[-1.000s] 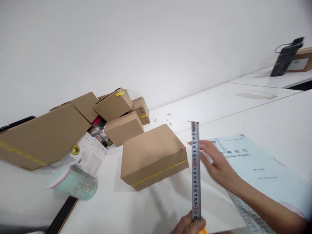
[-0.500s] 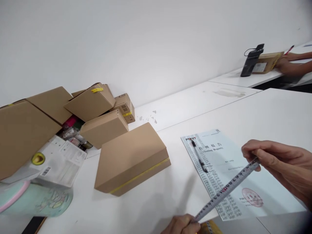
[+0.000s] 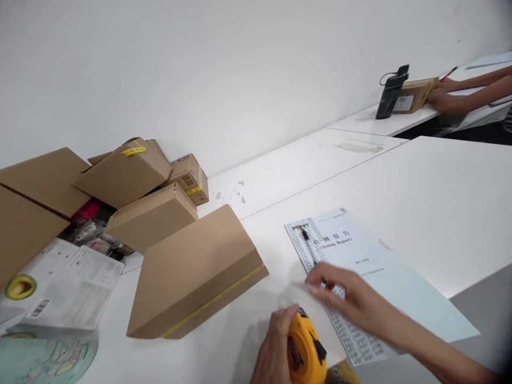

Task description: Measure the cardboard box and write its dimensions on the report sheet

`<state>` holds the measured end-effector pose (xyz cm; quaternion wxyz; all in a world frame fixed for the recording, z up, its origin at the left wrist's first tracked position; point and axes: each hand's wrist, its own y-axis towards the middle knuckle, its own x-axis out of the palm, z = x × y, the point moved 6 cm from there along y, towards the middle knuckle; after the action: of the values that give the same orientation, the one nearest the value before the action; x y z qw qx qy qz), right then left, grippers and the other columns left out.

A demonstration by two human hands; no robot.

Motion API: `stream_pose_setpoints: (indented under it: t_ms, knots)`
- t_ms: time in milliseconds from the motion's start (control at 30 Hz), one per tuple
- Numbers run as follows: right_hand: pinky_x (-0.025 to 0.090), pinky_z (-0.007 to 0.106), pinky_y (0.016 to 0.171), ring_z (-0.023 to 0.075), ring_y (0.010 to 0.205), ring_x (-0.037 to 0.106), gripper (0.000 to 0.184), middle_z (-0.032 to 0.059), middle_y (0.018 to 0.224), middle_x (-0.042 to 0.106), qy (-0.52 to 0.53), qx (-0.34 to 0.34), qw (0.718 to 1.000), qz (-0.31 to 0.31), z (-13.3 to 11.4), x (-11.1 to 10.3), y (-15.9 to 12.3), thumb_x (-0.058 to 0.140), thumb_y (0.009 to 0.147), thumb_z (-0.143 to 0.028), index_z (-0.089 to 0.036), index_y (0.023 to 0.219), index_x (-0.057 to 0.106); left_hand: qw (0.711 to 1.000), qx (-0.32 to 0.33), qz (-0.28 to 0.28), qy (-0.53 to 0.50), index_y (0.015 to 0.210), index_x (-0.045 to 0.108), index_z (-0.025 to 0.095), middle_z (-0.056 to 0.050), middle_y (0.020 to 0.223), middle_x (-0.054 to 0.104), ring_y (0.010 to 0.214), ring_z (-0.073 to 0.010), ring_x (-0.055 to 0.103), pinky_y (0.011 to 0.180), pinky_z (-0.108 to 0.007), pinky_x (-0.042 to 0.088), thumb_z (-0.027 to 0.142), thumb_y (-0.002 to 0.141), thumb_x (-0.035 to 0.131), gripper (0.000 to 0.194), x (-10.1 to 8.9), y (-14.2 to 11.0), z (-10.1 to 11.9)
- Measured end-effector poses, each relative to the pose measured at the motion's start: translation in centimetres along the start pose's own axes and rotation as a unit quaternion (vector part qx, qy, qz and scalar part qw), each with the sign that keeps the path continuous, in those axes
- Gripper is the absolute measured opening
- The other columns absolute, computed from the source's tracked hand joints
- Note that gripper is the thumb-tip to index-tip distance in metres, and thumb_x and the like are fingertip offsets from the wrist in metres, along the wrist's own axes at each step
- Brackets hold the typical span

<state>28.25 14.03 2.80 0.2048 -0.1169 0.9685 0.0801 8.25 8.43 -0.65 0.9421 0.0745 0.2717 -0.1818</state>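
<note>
My left hand (image 3: 274, 346) grips a yellow and black tape measure (image 3: 307, 349) at the bottom of the view, its mouth pointing away from me. Just above it is my right hand (image 3: 340, 290), thumb and forefinger brought close together. A faint blurred streak shows by those fingertips; whether they pinch the tape's end cannot be made out. Under my right hand and forearm lies a pale blue testing report (image 3: 400, 282), partly covered. A black and clear pen (image 3: 308, 246) rests on its left side, the lower end hidden by my fingers. Left of the hands sits a closed cardboard box (image 3: 196, 266).
More cardboard boxes (image 3: 152, 218) are piled at the left against the wall. Near them are a white package with an avocado picture (image 3: 80, 288) and a mint green bottle (image 3: 52, 357). Far right, another person's hands (image 3: 444, 98) hold a box beside a black bottle (image 3: 392, 93).
The long stretch of tape blade is no longer visible. My right hand has moved left and toward the tape measure, which has come further into view. The camera has shifted to the right.
</note>
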Motion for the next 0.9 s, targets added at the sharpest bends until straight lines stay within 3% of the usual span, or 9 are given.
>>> stream_pose_setpoints:
  t_ms: [67,133,300,367,467,567,700,800,900]
  knots:
    - [0.047,0.036,0.06,0.0218,0.064,0.06,0.039,0.005,0.076,0.067,-0.125,0.049,0.987,0.092,2.0,-2.9,2.2,0.042,0.099,-0.058,-0.025,0.086,0.059,0.998,0.019,-0.044,0.044,0.148,0.043,0.024,-0.013,0.143,0.055,0.129,-0.0322,0.055,0.108,-0.043,0.047,0.005,0.062,0.067,0.091,-0.5,1.1,-0.1]
    - [0.043,0.035,0.057,0.0229,0.058,0.058,0.036,0.002,0.065,0.064,-0.252,0.11,0.954,0.123,3.9,-4.8,4.4,0.043,0.097,-0.058,-0.025,0.089,0.055,0.992,0.024,-0.056,0.108,0.148,0.043,0.023,-0.014,0.147,0.051,0.137,-0.0313,0.048,0.112,-0.046,0.043,0.003,0.067,0.058,0.086,-1.0,2.1,-0.3]
    - [0.043,0.035,0.06,0.0259,0.069,0.065,0.027,0.0067,0.078,0.071,-0.331,0.097,0.938,0.024,5.4,-4.0,8.6,0.047,0.094,-0.039,-0.02,0.112,0.058,0.972,0.008,-0.008,0.234,0.144,0.048,0.025,-0.014,0.152,0.044,0.14,-0.0315,0.046,0.11,-0.046,0.045,0.003,0.076,0.051,0.072,-1.2,4.0,-1.1]
    - [0.046,0.038,0.064,0.0257,0.069,0.066,0.031,0.0067,0.074,0.071,-0.268,0.084,0.96,0.007,5.2,-4.0,9.0,0.043,0.094,-0.031,-0.018,0.116,0.061,0.963,0.012,-0.004,0.268,0.144,0.048,0.021,-0.017,0.151,0.044,0.138,-0.0325,0.047,0.109,-0.046,0.045,0.006,0.08,0.052,0.066,-1.0,4.9,-1.3]
    - [0.053,0.042,0.071,0.0254,0.075,0.069,0.034,0.0075,0.077,0.073,-0.022,0.097,0.995,0.021,5.6,-5.8,8.2,0.044,0.095,-0.034,-0.017,0.114,0.066,0.94,0.028,-0.007,0.339,0.142,0.05,0.014,-0.022,0.146,0.049,0.132,-0.0353,0.053,0.103,-0.047,0.05,0.008,0.08,0.058,0.062,-0.5,6.0,-1.4]
    - [0.054,0.045,0.089,0.0276,0.098,0.072,0.035,0.0107,0.102,0.078,0.196,0.077,0.974,0.081,6.3,-9.1,6.7,0.06,0.091,-0.044,-0.02,0.115,0.068,0.898,0.091,0.049,0.427,0.139,0.052,0.01,-0.025,0.145,0.052,0.132,-0.0387,0.054,0.102,-0.053,0.051,0.009,0.079,0.063,0.061,0.1,6.5,0.0]
    - [0.053,0.042,0.084,0.025,0.087,0.071,0.038,0.008,0.092,0.078,0.22,0.074,0.959,0.166,7.2,-11.1,4.8,0.082,0.078,-0.047,-0.024,0.104,0.066,0.86,0.215,0.078,0.456,0.141,0.05,0.006,-0.023,0.151,0.049,0.14,-0.0383,0.045,0.106,-0.052,0.052,0.026,0.088,0.063,0.057,3.4,6.7,4.3]
    - [0.047,0.033,0.065,0.0162,0.06,0.059,0.035,-0.0001,0.062,0.067,0.196,0.082,0.949,0.232,7.4,-10.3,4.3,0.072,0.085,-0.054,-0.024,0.083,0.055,0.859,0.254,0.003,0.445,0.145,0.046,0.002,-0.022,0.155,0.045,0.146,-0.0334,0.039,0.114,-0.043,0.047,0.038,0.096,0.057,0.061,7.2,8.2,6.7]
    - [0.042,0.032,0.061,0.0145,0.055,0.048,0.037,-0.0039,0.055,0.057,0.187,0.109,0.947,0.236,8.0,-8.6,4.7,0.052,0.096,-0.06,-0.024,0.083,0.053,0.866,0.234,-0.039,0.44,0.149,0.038,-0.004,-0.026,0.16,0.035,0.151,-0.0357,0.025,0.12,-0.045,0.037,0.046,0.1,0.05,0.071,10.0,10.7,6.8]
